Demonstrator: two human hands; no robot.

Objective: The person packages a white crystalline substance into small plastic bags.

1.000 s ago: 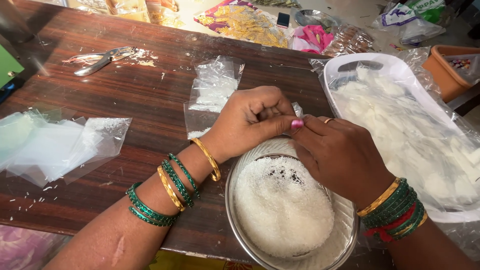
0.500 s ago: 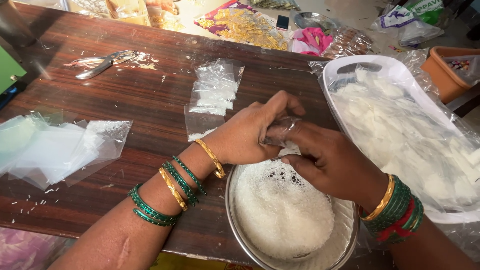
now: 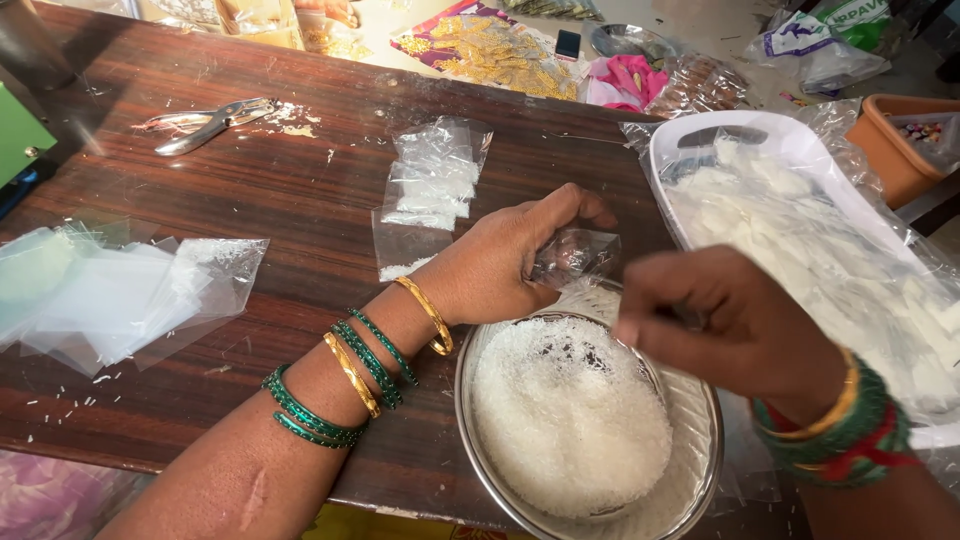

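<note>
Dark wood-grain table [image 3: 300, 200], scattered with white grains. Left hand [image 3: 500, 265] curled above far rim of round steel bowl [image 3: 690, 400], thumb and fingers pinched on a small clear plastic pouch [image 3: 578, 255]; pouch held up just over the bowl's far edge. Bowl heaped with white rice-like grains [image 3: 565, 425], dark specks near the top of the heap. Right hand [image 3: 735, 325] hovers over bowl's right side, motion-blurred, fingers bunched loosely; cannot tell whether it holds anything. Green and gold bangles on both wrists. Behind left hand, short stack of small filled clear pouches [image 3: 432, 175] lying flat. Far left, loose pile of empty clear bags [image 3: 120, 290]. Metal punch pliers [image 3: 205, 122] at far edge of table. Right of bowl, white plastic tray [image 3: 720, 135] full of white packets.
</note>
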